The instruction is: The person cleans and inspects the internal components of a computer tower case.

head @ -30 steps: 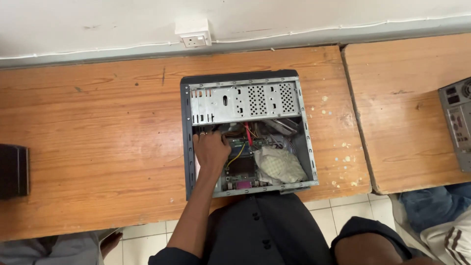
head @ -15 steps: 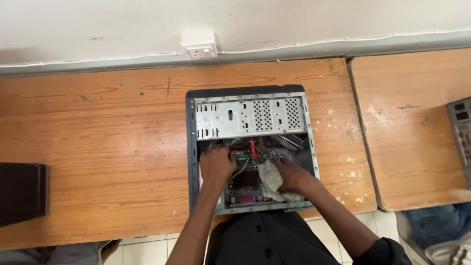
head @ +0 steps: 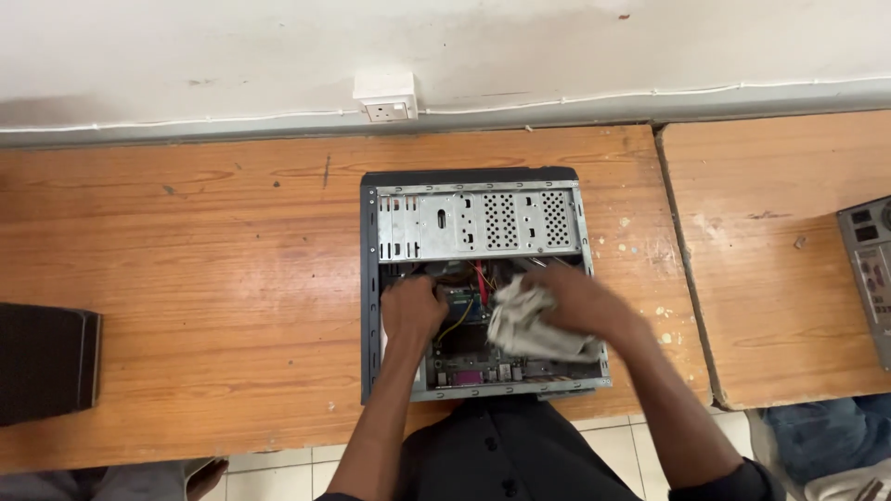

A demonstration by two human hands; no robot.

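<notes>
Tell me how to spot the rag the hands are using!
Find the open computer case lying on the middle of the wooden desk. Inside it, under the right hand, is a crumpled whitish cloth, the only soft thing among metal and wires.

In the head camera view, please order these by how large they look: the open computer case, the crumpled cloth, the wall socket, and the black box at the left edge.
1. Open computer case, clearly the largest.
2. Black box, though the frame edge cuts it off, so its full size is unsure.
3. Crumpled cloth, partly covered by the right hand.
4. Wall socket, the smallest.
</notes>
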